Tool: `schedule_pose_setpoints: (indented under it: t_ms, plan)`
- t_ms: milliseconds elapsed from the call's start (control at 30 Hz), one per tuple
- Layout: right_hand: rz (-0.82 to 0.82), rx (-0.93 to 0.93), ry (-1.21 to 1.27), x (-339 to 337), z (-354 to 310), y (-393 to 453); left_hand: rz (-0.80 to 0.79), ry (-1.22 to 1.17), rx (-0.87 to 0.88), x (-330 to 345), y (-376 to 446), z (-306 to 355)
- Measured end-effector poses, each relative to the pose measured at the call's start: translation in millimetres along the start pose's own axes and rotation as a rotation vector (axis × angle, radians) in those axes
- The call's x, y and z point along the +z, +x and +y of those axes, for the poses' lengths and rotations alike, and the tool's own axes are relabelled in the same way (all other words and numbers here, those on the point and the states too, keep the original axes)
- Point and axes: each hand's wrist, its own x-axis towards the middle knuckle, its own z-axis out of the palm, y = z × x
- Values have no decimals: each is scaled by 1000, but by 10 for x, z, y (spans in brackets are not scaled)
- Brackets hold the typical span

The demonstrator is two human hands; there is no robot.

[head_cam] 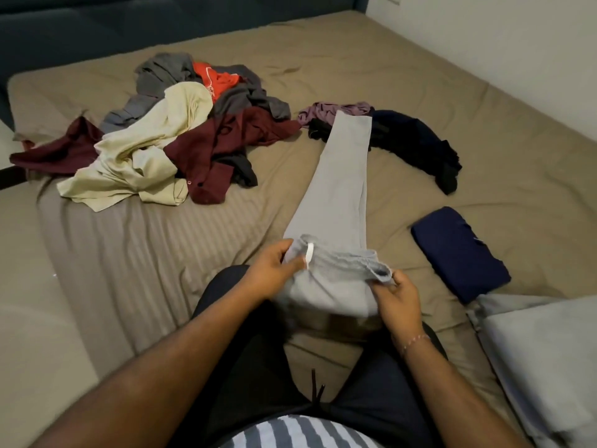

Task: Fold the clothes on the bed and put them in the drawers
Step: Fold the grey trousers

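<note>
Across the whole view spreads the wide bed with its taupe sheet (323,76), a dark padded headboard along its far edge. Toward the far left corner lies a loose heap of unfolded clothes (168,124): cream, maroon, grey and orange pieces tangled together. Near the middle of the far side sit a crumpled purple garment (323,109) and a dark navy one (416,140), both touching the far end of the task's thing.

That thing, a pair of long light-grey soft cotton trousers (339,189), lies with the legs doubled together in one strip. Its long axis runs from the near edge toward the headboard, waistband nearest the person and hems pointing away.

By the right edge rests a folded navy rectangle of cloth (458,253), already done.

The left hand (274,270) pinches the waistband at its left corner, beside a white drawstring (310,255); the right hand (395,295) pinches the right corner, fingers curled round the elastic.

I judge the fabric light, limp and unbreakable, likely to sag and wrinkle; holding both waistband corners, as now, seems the best grip for folding it toward the hems.
</note>
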Motion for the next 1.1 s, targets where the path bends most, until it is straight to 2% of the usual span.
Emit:
schedule_pose_setpoints:
  t_ms: [67, 100, 167, 233, 300, 367, 467, 533, 633, 800, 900, 1000, 1033, 1100]
  plan:
    - [98, 130, -31, 47, 1, 214, 135, 26, -98, 73, 274, -13]
    - [149, 161, -73, 60, -16, 283, 203, 120, -155, 98, 354, -48]
    - [214, 65, -242, 72, -42, 288, 250, 427, -173, 113, 382, -176]
    - [159, -226, -497, 71, 19, 136, 58, 729, 19, 144, 275, -364]
    - [-20, -534, -742, 108, 181, -72, -230, 1015, 197, 215, 158, -538]
    - [-233, -679, -994, 192, 310, -190, -404, 1190, 230, 291, 123, -637]
    - [-446, -497, -1357, 322, 379, -93, -469, 1319, 122, 360, 162, -626]
    - [-490, -367, -1463, 363, 397, 16, -438, 1389, 85, 401, 167, -622]
    - [-569, -283, -1460, 406, 371, 122, -409, 1386, 50, 446, 207, -574]
    - [-692, -237, -1402, 372, 14, 197, -482, 1163, -4, 318, 249, -348]
    - [-875, -206, -1302, 174, -307, 224, -593, 964, -61, 57, 249, -126]
    - [-1041, 0, -1085, -25, -606, 237, -676, 788, -86, -178, 260, 96]
    - [-1045, 56, -1002, -89, -684, 263, -649, 733, -73, -225, 264, 153]
    - [-952, 69, -882, -205, -796, 382, -508, 647, -26, -273, 343, 219]
